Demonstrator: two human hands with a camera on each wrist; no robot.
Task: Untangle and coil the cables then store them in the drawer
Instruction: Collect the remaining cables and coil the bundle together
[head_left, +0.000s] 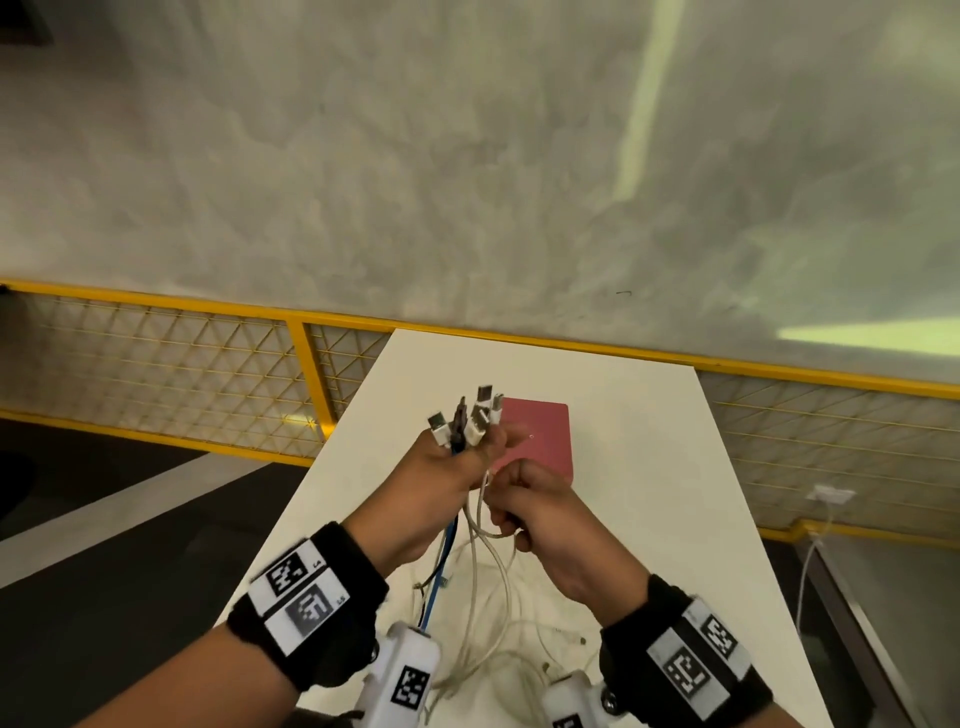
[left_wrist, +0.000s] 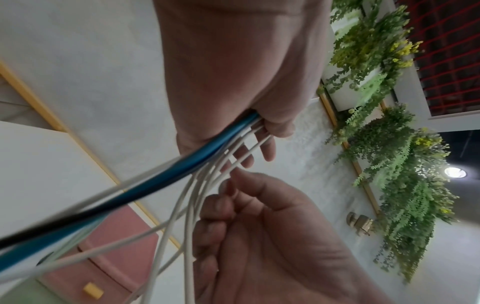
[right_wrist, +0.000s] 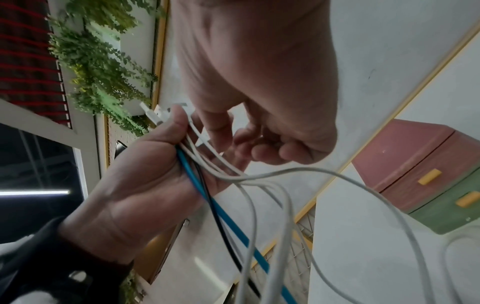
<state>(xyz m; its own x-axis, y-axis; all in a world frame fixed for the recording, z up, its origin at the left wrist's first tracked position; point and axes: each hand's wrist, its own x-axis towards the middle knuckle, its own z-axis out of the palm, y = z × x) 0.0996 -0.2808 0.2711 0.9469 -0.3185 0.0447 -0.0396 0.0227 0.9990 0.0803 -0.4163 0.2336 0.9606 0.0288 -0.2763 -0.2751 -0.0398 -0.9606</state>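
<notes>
Cables (right_wrist: 259, 197): mostly white, one blue, one black. Drawer unit (right_wrist: 426, 174): pink top, green below, yellow handles. Surface (head_left: 649, 467) white. Railing (head_left: 306, 374) yellow. Wristbands (head_left: 311, 597) black, checkered tags.

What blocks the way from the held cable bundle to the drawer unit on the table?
Nothing visible lies between the cable bundle and the drawer unit. Both drawers look closed, and the cables aren't coiled yet.

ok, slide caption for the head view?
Left hand grips bundled white, blue and black cables; right hand pinches one white strand.
</notes>
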